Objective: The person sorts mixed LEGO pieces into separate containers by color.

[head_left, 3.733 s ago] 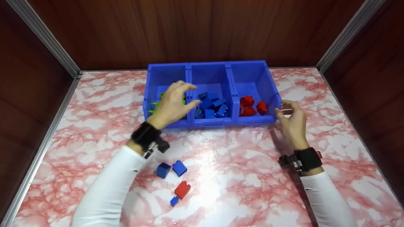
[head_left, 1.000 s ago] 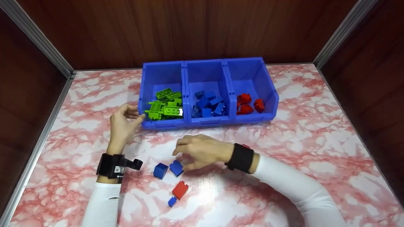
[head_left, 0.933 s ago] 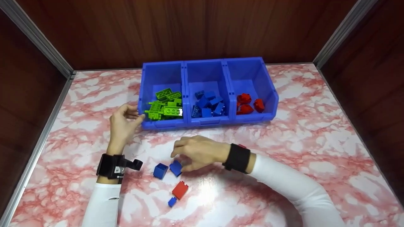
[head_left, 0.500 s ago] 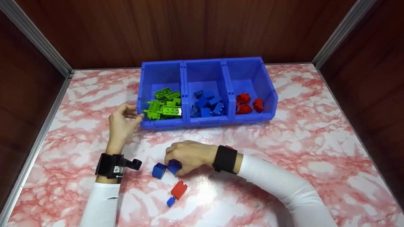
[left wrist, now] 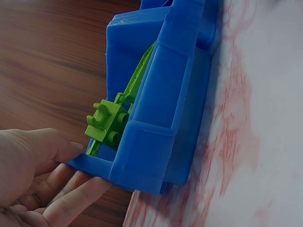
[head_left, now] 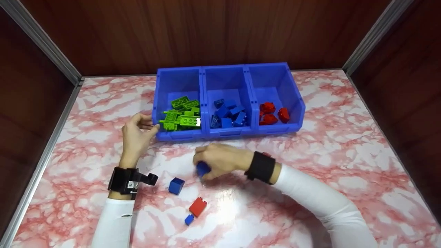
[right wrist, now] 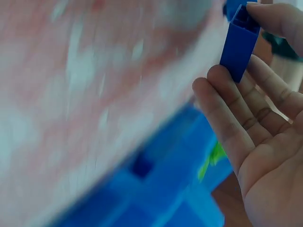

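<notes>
My right hand (head_left: pixel 224 160) pinches a blue building brick (head_left: pixel 203 168) between thumb and fingers, above the table in front of the bins. In the right wrist view the same blue brick (right wrist: pixel 240 47) shows its hollow end near the thumb. My left hand (head_left: pixel 136 137) grips the left wall of the blue three-compartment bin (head_left: pixel 179 136); the left wrist view shows the thumb over the rim and the fingers beneath it. Green bricks (head_left: pixel 181 115) lie in the left compartment, blue bricks (head_left: pixel 227 115) in the middle one, red bricks (head_left: pixel 269 119) in the right one.
On the marbled table stand another blue brick (head_left: pixel 176 186), a red brick (head_left: pixel 198 207) and a small blue brick (head_left: pixel 189 219) touching or close to the red one. Dark wooden panels (head_left: pixel 220 34) close off the back and both sides.
My right hand has closed on the blue brick and lifted it up and rightward, away from the other blue brick. Earlier, my left hand moved from over the bins to the bin's left wall.
</notes>
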A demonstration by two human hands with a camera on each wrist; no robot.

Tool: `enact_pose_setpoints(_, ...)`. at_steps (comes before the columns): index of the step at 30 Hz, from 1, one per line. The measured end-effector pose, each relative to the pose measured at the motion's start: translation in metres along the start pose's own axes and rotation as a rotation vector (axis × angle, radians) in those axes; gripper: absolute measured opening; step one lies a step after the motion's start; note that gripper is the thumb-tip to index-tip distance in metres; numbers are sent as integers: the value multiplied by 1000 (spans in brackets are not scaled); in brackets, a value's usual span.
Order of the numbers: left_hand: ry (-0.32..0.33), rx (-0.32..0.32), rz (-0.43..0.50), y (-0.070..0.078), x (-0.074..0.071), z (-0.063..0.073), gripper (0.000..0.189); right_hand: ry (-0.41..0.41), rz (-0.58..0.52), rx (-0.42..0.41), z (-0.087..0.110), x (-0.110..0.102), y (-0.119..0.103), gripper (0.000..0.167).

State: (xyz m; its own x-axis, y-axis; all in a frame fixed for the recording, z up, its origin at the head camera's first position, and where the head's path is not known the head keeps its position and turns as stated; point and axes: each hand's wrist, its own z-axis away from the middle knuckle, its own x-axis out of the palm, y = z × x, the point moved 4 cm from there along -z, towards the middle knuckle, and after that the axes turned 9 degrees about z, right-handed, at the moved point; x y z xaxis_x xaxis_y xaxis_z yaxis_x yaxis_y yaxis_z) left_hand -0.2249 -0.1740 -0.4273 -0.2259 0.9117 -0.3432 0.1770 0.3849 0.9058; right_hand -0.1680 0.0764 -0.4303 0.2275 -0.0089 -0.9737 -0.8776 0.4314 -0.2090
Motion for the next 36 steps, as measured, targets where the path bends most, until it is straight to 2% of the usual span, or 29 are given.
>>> enact_pose_setpoints(9,-6,-21,-5,0,-1,0,26,151,4,104,22,-49,38,44)
enact_pose_setpoints(14,-10,-23,3,0,0,-1,27,223,83,214,29,-74,61,39)
enact_pose_setpoints(18,-12,-34,6,0,1,-1,27,261,136,299,29,-85,79,38)
enact_pose_setpoints(22,-5,-33,11,0,2,-1,25,274,173,340,25,-87,92,39)
enact_pose_setpoints(27,-9,-35,25,0,3,-1,25,250,208,352,14,-76,102,40)
enact_pose_setpoints(31,-15,-37,27,0,2,-1,26,248,250,333,10,-65,105,42)
enact_pose_setpoints(36,-12,-51,28,-2,1,0,26,294,265,289,13,-63,101,46)
